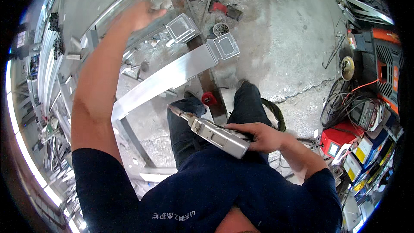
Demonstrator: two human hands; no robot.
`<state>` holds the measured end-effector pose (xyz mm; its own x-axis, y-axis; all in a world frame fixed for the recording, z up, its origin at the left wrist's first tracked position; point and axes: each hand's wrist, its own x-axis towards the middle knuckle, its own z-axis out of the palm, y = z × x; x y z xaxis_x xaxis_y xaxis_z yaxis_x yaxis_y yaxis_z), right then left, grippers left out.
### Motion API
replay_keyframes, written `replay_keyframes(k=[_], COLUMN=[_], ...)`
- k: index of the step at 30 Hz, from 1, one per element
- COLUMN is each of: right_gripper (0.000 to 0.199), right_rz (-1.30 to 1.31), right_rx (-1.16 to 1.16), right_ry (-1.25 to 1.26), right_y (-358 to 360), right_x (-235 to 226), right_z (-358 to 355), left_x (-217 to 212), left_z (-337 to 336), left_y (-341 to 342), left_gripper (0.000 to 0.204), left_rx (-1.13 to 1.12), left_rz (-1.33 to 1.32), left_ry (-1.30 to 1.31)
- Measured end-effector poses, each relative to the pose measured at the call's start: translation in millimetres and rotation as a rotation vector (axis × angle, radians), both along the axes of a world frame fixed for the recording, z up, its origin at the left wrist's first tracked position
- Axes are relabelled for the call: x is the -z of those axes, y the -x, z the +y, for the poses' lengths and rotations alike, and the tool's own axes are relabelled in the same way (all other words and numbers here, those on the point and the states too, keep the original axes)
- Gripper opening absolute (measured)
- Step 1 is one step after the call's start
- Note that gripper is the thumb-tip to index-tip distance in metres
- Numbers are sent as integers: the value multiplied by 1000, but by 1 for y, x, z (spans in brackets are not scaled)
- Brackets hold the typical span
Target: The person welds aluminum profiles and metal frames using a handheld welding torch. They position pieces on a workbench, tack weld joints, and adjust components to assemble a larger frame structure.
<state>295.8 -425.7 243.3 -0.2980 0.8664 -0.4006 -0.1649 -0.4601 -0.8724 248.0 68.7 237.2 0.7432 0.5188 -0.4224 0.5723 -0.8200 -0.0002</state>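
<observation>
My right hand [263, 137] grips a silver, boxy handheld welding gun [222, 138] with a copper-coloured nozzle, held in front of my body and aimed to the upper left. Stretched out to the far left, my left hand [142, 16] is above the metal frame; its fingers are smeared by motion and partly hidden. A shiny metal post [172, 72] with a square collar at its end lies slantwise across a dark steel bar [212, 88]. Beside that end is another square metal end piece [182, 28].
A red round object [209, 99] rests on the steel bar near my feet. Beyond the post stands a small tub of dark bits [221, 29]. Cables [338, 105], an orange-and-black machine [386, 69] and a red box [340, 138] are at the right. Metal lengths [51, 69] are stacked at the left.
</observation>
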Motion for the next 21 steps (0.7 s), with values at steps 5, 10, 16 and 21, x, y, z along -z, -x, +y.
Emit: replay_keyframes(k=[5, 10, 16, 21], right_gripper=[75, 73, 48, 50], right_rz=[-356, -239, 250, 122], right_rx=[-303, 46, 570, 709], right_ry=[-23, 75, 304, 361], right_y=[-35, -14, 5, 23], right_x=[-72, -48, -1, -8], right_z=[18, -15, -53, -40], left_x=[-72, -96, -45, 33], left_z=[2, -14, -46, -91], left_y=[63, 84, 37, -69], left_gripper=[78, 67, 57, 51], left_rx=[-211, -273, -169, 113], left_rz=[174, 141, 63, 88], left_ry=[53, 67, 269, 450])
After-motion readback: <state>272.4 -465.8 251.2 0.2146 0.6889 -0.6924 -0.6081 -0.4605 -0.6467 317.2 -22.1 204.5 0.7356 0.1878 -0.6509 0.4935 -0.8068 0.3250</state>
